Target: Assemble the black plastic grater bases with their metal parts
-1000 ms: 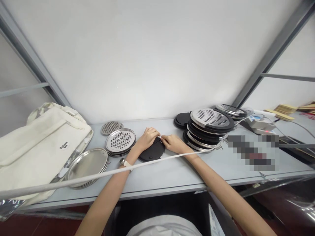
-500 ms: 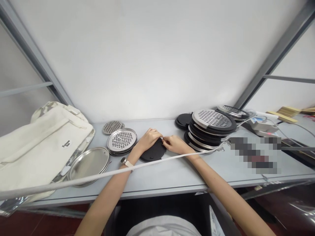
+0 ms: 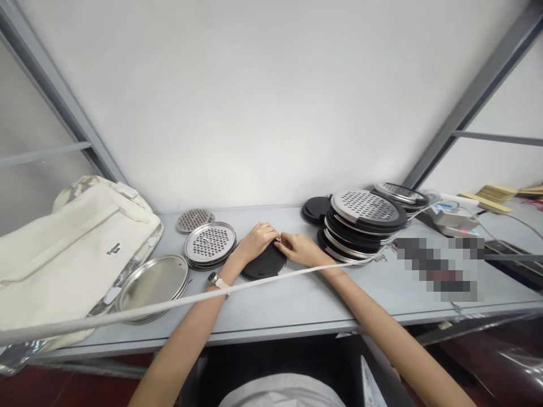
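Observation:
A round black disc [image 3: 265,263] lies on the table in front of me. My left hand [image 3: 257,241] rests over its left and far edge, fingers bent and closed on the rim. At the disc's far right edge my right hand [image 3: 297,249] is closed in a pinch, its fingertips almost meeting those of the left. A small shiny bit shows between the fingertips, too small to name. Just left of the disc sits a stack of round metal grater plates [image 3: 211,243]. To the right stands a tall pile of black rings and perforated metal plates [image 3: 362,226].
Plain metal discs [image 3: 156,282] lie at the left beside a cream cloth bag [image 3: 85,237]. Smaller grater plates [image 3: 194,220] and black discs [image 3: 316,209] are near the wall. A pale bar [image 3: 271,278] crosses in front of my forearms. A white device [image 3: 452,213] stands at the right.
My right fingertips have shifted slightly and closed in at the disc's edge, and less of the shiny bit shows. My left hand and the disc have stayed put.

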Demonstrator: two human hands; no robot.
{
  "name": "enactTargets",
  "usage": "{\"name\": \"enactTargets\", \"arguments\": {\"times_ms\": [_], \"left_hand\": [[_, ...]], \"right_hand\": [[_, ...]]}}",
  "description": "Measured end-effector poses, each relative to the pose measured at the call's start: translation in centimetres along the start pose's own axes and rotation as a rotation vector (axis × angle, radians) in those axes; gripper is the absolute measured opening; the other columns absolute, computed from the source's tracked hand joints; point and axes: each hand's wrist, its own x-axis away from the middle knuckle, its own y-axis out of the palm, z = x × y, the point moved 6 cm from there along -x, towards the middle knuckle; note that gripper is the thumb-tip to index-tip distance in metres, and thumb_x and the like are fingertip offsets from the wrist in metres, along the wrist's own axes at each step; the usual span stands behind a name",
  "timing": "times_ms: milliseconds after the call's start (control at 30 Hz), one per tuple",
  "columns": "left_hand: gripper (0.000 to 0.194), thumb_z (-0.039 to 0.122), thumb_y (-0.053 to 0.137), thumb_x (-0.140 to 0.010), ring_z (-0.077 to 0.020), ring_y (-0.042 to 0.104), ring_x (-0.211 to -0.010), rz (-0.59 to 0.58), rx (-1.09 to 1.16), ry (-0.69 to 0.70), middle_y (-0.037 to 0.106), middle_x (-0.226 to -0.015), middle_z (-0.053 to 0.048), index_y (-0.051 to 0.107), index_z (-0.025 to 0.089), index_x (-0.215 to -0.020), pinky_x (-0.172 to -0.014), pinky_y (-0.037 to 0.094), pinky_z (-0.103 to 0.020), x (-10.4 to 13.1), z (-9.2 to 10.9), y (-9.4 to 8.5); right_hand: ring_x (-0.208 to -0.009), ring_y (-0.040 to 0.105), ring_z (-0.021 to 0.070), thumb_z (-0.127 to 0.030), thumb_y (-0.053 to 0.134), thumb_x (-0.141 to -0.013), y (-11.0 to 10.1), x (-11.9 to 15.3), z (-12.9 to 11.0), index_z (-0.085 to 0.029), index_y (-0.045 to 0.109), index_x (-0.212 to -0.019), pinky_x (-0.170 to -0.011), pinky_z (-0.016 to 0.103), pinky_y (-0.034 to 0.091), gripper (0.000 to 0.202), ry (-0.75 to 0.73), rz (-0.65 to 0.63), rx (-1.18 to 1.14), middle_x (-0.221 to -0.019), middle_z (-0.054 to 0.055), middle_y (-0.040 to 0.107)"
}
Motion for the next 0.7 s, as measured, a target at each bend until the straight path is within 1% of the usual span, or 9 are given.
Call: {"name": "enactTargets", "arguments": {"times_ms": [133,233,333,500,700], "left_hand": [[0.020,0.018,0.040,-0.094,-0.0182,0.051,-0.092,0.012,0.011,0.005,0.064,-0.090,-0.005,0.060,0.016,-0.093,-0.086,0.038,-0.033,0.07,-0.11,0.01],[0.020,0.019,0.040,-0.094,-0.0182,0.051,-0.091,0.020,0.019,0.009,0.064,-0.090,-0.005,0.061,0.016,-0.093,-0.085,0.038,-0.033,0.13,-0.17,0.00],[0.021,0.020,0.040,-0.094,-0.0185,0.051,-0.090,0.031,0.028,0.003,0.063,-0.089,-0.005,0.060,0.016,-0.091,-0.085,0.039,-0.033,0.17,-0.23,-0.04],[0.020,0.019,0.040,-0.094,-0.0187,0.051,-0.089,0.033,0.038,-0.027,0.062,-0.088,-0.006,0.060,0.016,-0.091,-0.084,0.040,-0.033,0.17,-0.39,0.00],[0.022,0.016,0.038,-0.094,-0.0187,0.050,-0.088,0.025,0.023,-0.061,0.060,-0.087,-0.006,0.059,0.017,-0.090,-0.083,0.040,-0.033,0.10,-0.47,0.19]], "right_hand": [[-0.060,0.052,0.0120,-0.027,0.044,-0.089,0.11,-0.04,0.07,-0.015,0.058,-0.090,-0.058,0.024,0.026,0.018,0.005,-0.021,0.030,-0.073,0.003,0.064],[-0.061,0.052,0.0126,-0.023,0.044,-0.087,0.17,-0.06,0.14,-0.015,0.059,-0.090,-0.059,0.024,0.026,0.017,0.003,-0.032,0.049,-0.073,0.004,0.065],[-0.061,0.054,0.0134,-0.024,0.042,-0.088,0.13,-0.05,0.10,-0.015,0.060,-0.089,-0.059,0.025,0.026,0.021,-0.010,-0.037,0.059,-0.073,0.005,0.066],[-0.065,0.058,0.0158,-0.025,0.036,-0.093,-0.16,0.03,-0.22,-0.015,0.063,-0.096,-0.061,0.026,0.027,0.029,-0.038,-0.043,0.054,-0.079,0.008,0.069],[-0.068,0.059,0.0167,-0.027,0.036,-0.095,-0.29,0.00,-0.37,-0.015,0.064,-0.098,-0.062,0.025,0.029,0.030,-0.044,-0.043,0.013,-0.080,0.009,0.069]]}}
